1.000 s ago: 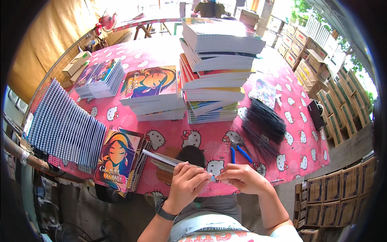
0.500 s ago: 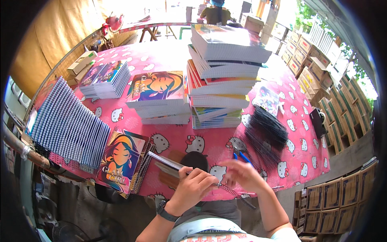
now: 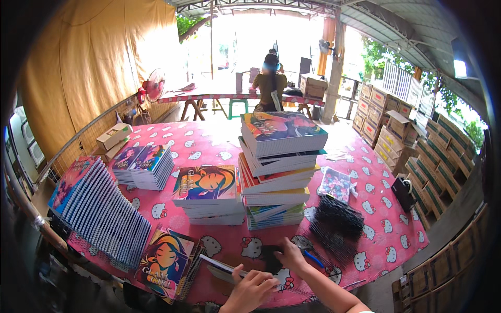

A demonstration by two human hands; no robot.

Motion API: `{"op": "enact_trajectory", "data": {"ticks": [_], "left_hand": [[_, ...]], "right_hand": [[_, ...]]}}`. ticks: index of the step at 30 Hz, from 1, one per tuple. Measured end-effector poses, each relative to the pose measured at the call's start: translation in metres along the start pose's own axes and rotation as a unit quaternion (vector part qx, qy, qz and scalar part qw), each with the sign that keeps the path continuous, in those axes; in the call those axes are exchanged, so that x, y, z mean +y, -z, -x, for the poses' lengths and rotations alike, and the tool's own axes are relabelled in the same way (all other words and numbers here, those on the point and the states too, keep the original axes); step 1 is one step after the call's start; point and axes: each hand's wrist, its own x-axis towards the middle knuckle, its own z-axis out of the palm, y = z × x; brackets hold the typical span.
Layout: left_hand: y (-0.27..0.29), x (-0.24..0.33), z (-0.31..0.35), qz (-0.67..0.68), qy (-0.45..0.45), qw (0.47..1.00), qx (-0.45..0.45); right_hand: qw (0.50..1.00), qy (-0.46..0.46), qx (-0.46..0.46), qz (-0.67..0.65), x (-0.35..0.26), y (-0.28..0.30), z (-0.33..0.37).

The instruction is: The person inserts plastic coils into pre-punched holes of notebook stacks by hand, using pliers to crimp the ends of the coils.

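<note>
Your left hand is at the slim, white-edged paper book near the front of the pink patterned bench; I cannot tell if its fingers clamp it. Your right hand has fingers apart beside blue-handled pliers.

Ahead of bare right hand, tall white-paged book stack bars passage; pink cat-print tablecloth leaves lane between, black coil heap at right.

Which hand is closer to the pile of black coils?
Right. The right hand is left of the black coils and a bit nearer the person; the left hand is farther left, by a book.
</note>
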Motion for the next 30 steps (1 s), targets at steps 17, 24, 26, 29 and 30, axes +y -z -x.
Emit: {"op": "enact_trajectory", "data": {"ticks": [17,24,26,29,30], "left_hand": [[0.003,-0.014,0.001,0.005,-0.005,0.999,-0.043],[0.003,-0.017,0.007,0.017,0.004,0.999,-0.04],[0.001,-0.017,0.005,0.03,0.0,0.999,-0.025],[0.006,-0.004,-0.005,0.04,-0.004,0.999,0.003],[0.004,-0.007,-0.005,0.037,0.0,0.999,-0.012]], "right_hand": [[0.962,0.184,-0.043,0.199,-0.002,0.016,0.033],[0.845,0.012,-0.184,-0.502,0.02,0.026,0.085],[0.693,-0.034,-0.249,-0.676,0.039,0.022,0.101],[0.616,-0.025,-0.23,-0.753,0.055,-0.001,0.116],[0.631,-0.031,-0.229,-0.74,0.059,-0.002,0.116]]}}
